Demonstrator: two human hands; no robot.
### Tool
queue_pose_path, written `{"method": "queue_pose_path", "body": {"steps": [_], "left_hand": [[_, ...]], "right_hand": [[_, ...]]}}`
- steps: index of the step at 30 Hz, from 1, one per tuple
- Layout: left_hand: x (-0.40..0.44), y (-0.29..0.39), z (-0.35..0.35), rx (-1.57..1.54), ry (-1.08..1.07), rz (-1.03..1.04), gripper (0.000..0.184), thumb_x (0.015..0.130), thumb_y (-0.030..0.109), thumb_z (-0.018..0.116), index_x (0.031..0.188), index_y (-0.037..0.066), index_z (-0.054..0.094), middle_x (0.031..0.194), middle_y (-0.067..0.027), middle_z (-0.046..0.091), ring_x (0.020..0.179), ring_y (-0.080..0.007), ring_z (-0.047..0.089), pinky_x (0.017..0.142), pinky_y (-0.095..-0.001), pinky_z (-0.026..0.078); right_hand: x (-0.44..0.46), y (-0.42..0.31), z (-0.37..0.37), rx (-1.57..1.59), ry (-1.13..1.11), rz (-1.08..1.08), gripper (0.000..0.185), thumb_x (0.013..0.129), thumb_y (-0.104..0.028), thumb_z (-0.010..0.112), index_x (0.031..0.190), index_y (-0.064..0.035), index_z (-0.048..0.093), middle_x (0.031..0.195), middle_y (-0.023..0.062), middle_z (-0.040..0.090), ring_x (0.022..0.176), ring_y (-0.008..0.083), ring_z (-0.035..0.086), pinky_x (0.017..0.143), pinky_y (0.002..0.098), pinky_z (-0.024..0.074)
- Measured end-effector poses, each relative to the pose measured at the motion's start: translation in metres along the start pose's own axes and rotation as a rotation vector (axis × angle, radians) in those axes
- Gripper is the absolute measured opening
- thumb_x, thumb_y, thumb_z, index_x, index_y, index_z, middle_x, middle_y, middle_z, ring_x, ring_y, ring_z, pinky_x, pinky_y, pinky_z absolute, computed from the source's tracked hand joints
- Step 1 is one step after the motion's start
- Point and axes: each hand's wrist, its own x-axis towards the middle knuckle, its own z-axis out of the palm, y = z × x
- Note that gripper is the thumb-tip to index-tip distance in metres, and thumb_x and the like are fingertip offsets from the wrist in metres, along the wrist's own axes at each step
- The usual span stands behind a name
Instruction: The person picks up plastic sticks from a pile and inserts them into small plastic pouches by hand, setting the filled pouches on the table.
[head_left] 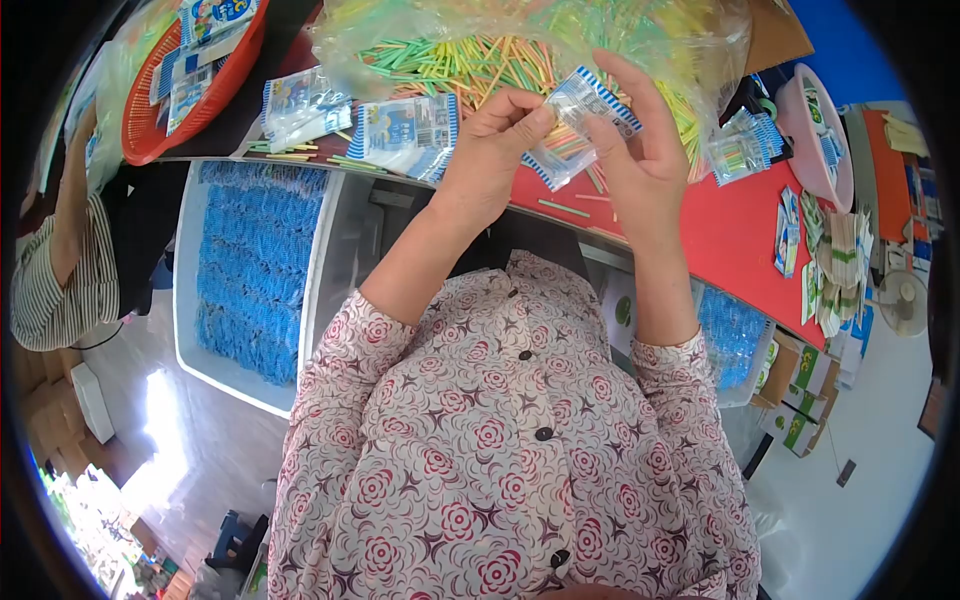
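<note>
Over the table's front edge, I hold up a small clear plastic packet (573, 108) with blue-and-white striped ends. My left hand (480, 165) pinches its left edge between thumb and fingers. On the other side, my right hand (645, 165) has its thumb on the packet's face and its fingers behind. Whether sticks are inside it is hard to tell. Just beyond lies a heap of thin green, yellow and orange sticks (480, 65) in a big clear bag. Left of my left hand are a flat printed packet (405, 130) and another packet (300, 105).
A red basket (137, 140) of packets stands at the far left, near another person's striped sleeve (90, 250). A filled packet (742, 150) and a pink basin (845, 180) are at right. Below, a white bin (310, 270) holds blue-striped packets; another blue-filled bin (730, 330) sits right.
</note>
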Motion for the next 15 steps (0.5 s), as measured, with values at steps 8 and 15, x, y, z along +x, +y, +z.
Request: {"method": "queue_pose_path", "body": {"steps": [8, 15], "left_hand": [[-0.009, 0.020, 0.006, 0.409, -0.128, -0.171, 0.009, 0.089, 0.010, 0.059, 0.095, 0.003, 0.060, 0.089, 0.0004, 0.060, 0.080, -0.0056, 0.053, 0.074, -0.0205, 0.043], [-0.010, 0.005, 0.002, 0.292, -0.040, -0.132, 0.021, 0.088, 0.008, 0.058, 0.109, 0.002, 0.057, 0.093, -0.0005, 0.061, 0.085, -0.0068, 0.055, 0.080, -0.0226, 0.043]], "right_hand": [[-0.003, 0.001, 0.004, 0.295, 0.078, 0.034, 0.054, 0.084, 0.003, 0.058, 0.134, -0.0013, 0.037, 0.123, 0.0092, 0.052, 0.099, 0.0117, 0.055, 0.082, 0.0222, 0.0461], [-0.024, 0.032, -0.012, -0.109, -0.053, 0.338, 0.029, 0.086, -0.006, 0.061, 0.113, -0.0005, 0.057, 0.098, 0.0012, 0.062, 0.083, 0.0078, 0.058, 0.071, 0.0206, 0.0455]]}}
